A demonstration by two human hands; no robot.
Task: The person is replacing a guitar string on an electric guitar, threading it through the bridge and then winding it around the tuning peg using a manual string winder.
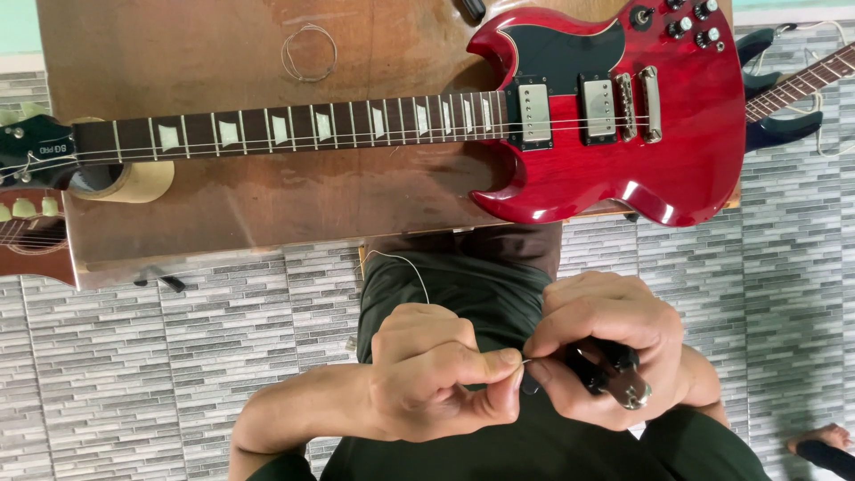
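Note:
My left hand [441, 374] pinches the end of a thin guitar string [419, 272] between thumb and forefinger, low in the view over my lap. My right hand [610, 343] is closed round a small black-handled tool with a metal head [614, 379], whose tip meets the string end right beside my left fingertips. Above my hands a red electric guitar [606, 169] lies flat on a brown wooden table [223, 214], with its dark fretboard [294, 129] running to the left.
A coiled spare string [309, 52] lies on the table above the neck. A roll of tape [125, 183] props the neck at left. Another guitar's headstock [31, 232] shows at far left, and a dark blue guitar [788, 93] at right. The floor is grey tile.

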